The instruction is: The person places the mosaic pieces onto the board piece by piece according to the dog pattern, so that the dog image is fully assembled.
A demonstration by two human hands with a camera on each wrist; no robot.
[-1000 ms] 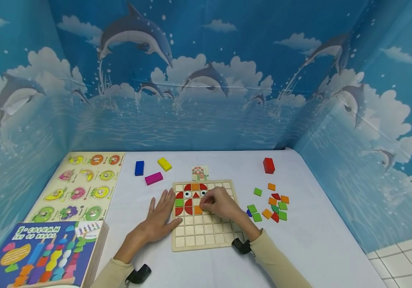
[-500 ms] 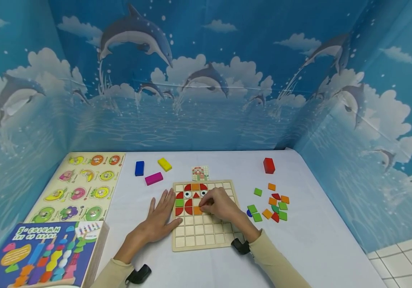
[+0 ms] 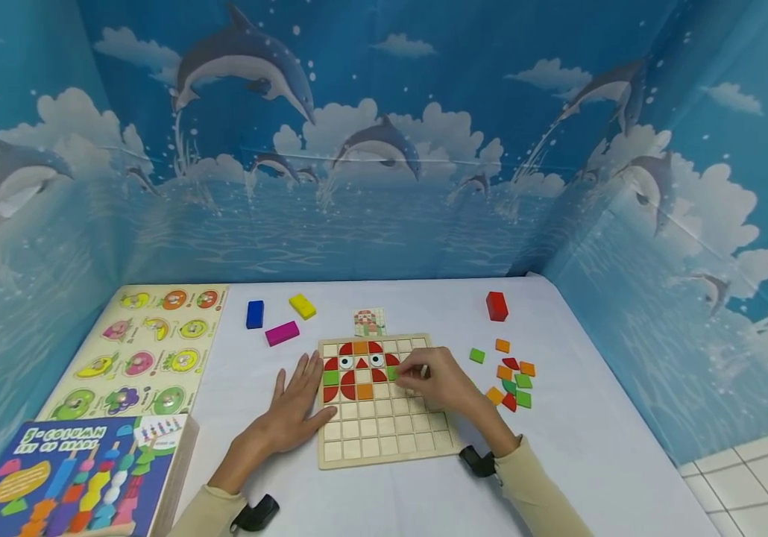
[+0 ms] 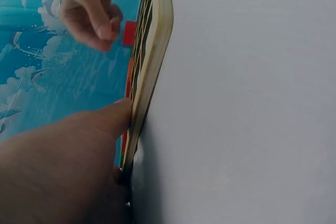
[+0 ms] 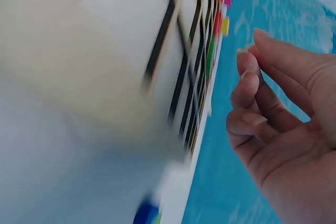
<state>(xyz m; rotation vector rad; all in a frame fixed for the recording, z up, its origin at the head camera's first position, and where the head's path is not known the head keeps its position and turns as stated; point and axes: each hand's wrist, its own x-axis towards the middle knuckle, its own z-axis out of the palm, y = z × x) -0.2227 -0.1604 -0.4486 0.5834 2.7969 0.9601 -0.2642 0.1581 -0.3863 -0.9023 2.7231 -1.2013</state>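
Observation:
A square wooden grid board carries red, orange and green tiles in its upper left, among them two eye tiles. My left hand lies spread along the board's left side, its thumb on the edge; in the left wrist view the thumb meets the rim. Above the upper right cells hovers my right hand, fingertips close to a green tile. In the right wrist view the right hand's fingers are loosely bent, with no piece showing between thumb and forefinger. An orange tile sits in the grid left of it.
Loose tiles lie right of the board, including a green tile and an orange tile. A picture card stands behind the board. Blue, yellow and magenta blocks lie back left; a red block back right. A boxed bead set is front left.
My right hand has moved right, off the orange tile, uncovering a red piece and the green tile. The left hand stays at the board's edge. The head view has shifted slightly.

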